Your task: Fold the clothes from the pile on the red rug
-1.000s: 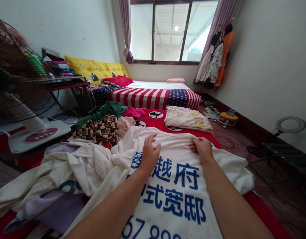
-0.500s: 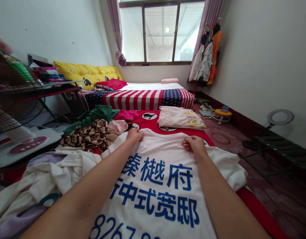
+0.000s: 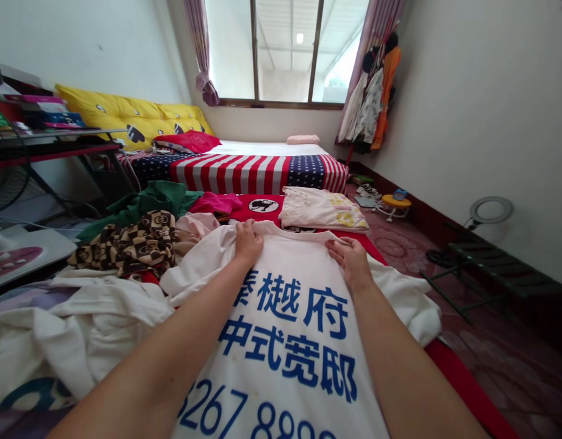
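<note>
A white T-shirt (image 3: 290,253) with large blue characters and digits lies spread out in front of me, its collar at the far end. My left hand (image 3: 248,244) is closed on the cloth at the left shoulder, beside the collar. At the right shoulder my right hand (image 3: 349,259) pinches the fabric between thumb and fingers. Both sleeves spread outward past my forearms. Just beyond the collar a folded white garment with yellow prints (image 3: 324,209) rests on the red cover (image 3: 244,208).
Left of the shirt lie a brown checked garment (image 3: 125,244), a green garment (image 3: 148,204) and white crumpled clothes (image 3: 102,323). A fan base (image 3: 25,259) stands at far left. Behind is a bed (image 3: 235,174); a dark green folding stool (image 3: 505,268) stands right.
The view has shifted right and slightly down. My left hand has closed further over the left shoulder cloth; my right hand still grips the right shoulder.
</note>
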The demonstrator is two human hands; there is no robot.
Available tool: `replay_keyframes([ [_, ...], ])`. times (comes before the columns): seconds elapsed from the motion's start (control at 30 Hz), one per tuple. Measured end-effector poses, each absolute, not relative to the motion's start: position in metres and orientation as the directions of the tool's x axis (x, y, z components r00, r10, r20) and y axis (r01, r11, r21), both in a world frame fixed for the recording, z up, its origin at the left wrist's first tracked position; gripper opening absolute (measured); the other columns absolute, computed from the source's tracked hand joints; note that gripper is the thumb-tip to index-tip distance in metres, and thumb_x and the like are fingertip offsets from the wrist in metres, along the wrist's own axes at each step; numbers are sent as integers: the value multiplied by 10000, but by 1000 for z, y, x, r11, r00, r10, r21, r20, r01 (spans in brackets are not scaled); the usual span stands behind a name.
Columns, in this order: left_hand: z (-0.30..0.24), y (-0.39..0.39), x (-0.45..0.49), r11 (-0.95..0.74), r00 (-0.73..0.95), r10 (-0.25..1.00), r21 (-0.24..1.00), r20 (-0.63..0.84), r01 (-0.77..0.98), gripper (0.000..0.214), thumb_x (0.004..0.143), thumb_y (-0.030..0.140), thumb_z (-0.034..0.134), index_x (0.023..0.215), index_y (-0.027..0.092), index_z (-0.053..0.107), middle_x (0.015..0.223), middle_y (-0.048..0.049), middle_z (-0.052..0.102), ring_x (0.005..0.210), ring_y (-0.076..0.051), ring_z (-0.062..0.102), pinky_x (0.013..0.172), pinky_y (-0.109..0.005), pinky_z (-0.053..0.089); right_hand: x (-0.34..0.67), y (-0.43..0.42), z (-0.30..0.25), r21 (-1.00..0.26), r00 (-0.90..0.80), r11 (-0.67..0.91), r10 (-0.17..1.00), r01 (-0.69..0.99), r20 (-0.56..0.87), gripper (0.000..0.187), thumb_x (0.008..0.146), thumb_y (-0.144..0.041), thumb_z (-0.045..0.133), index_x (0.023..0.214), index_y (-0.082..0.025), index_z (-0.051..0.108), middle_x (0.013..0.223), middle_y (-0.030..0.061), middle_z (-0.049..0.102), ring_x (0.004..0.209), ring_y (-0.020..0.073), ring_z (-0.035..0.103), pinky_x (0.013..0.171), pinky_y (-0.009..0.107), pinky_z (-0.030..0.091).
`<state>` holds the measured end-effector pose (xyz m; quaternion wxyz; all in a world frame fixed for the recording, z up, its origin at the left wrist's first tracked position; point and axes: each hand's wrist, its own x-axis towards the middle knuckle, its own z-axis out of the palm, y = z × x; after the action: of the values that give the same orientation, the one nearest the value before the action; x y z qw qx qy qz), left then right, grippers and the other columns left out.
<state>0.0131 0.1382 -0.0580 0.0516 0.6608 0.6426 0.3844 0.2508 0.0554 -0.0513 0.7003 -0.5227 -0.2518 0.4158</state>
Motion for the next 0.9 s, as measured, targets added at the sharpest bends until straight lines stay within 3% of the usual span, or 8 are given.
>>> replay_keyframes([
  [0.07, -53, 128, 19, -206, -38, 905, 515, 423, 832, 669, 760, 162, 595, 1389, 113, 373, 1470, -199, 298, 1289, -277, 442, 1037, -356, 395, 251, 58, -56, -955, 524, 126, 851, -270, -35, 388, 683, -102, 674, 998, -229, 486, 1186, 84, 637, 1059, 177, 647, 800, 253, 569],
  [0.13, -43, 113, 28, -243, 104, 938, 413, 330, 878, 693, 790, 213, 598, 1421, 123, 328, 1545, -195, 156, 1393, -307, 286, 1088, -407, 334, 252, 61, -60, -972, 501, 140, 865, -189, 27, 534, 670, -142, 689, 1132, -254, 446, 1414, 125, 465, 1206, 203, 553, 895, 314, 535],
  [0.23, -34, 79, 40, -348, 337, 938, 246, 87, 905, 684, 842, 400, 557, 1437, 152, 329, 1553, -165, 208, 1438, -326, 138, 1126, -534, 202, 252, 67, -68, -986, 460, 156, 880, -54, 114, 640, 662, -193, 685, 1235, -228, 401, 1498, 183, 326, 1276, 243, 486, 997, 384, 461],
  [0.33, -42, 44, 44, -428, 437, 900, 193, -5, 883, 751, 863, 596, 423, 1471, 176, 291, 1558, -137, 207, 1441, -331, 120, 1127, -570, 131, 254, 69, -75, -977, 457, 204, 865, 55, 206, 607, 650, -227, 692, 1204, -188, 447, 1442, 189, 402, 1253, 255, 507, 1033, 394, 424],
  [0.47, -63, 22, 38, -446, 427, 894, 161, 136, 881, 714, 893, 643, 265, 1471, 227, 319, 1570, -90, 183, 1446, -312, 110, 1144, -536, 81, 257, 68, -80, -968, 493, 222, 833, 118, 251, 468, 682, -326, 681, 1096, -181, 518, 1279, 143, 548, 1139, 241, 587, 927, 379, 516],
  [0.63, -69, 23, 34, -457, 424, 883, 165, 200, 874, 702, 887, 646, 275, 1456, 243, 356, 1557, -87, 234, 1434, -314, 165, 1139, -526, 106, 255, 66, -79, -964, 535, 180, 804, 195, 258, 298, 774, -382, 564, 1004, -195, 526, 1136, 89, 597, 988, 194, 656, 764, 317, 585],
  [0.73, -69, 24, 34, -463, 426, 879, 174, 214, 869, 696, 889, 643, 274, 1451, 244, 367, 1552, -88, 249, 1432, -310, 175, 1139, -519, 106, 262, 62, -68, -941, 499, 102, 826, 324, 262, 193, 733, -311, 593, 877, -184, 573, 950, 63, 652, 853, 190, 685, 705, 314, 584],
  [0.9, -69, 23, 34, -463, 426, 881, 192, 205, 865, 695, 888, 636, 286, 1449, 234, 373, 1555, -94, 237, 1434, -315, 162, 1138, -521, 88, 317, 31, -29, -782, 455, -54, 837, 621, 303, 121, 624, -243, 667, 736, -200, 662, 799, 55, 677, 876, 253, 649, 839, 412, 505],
])
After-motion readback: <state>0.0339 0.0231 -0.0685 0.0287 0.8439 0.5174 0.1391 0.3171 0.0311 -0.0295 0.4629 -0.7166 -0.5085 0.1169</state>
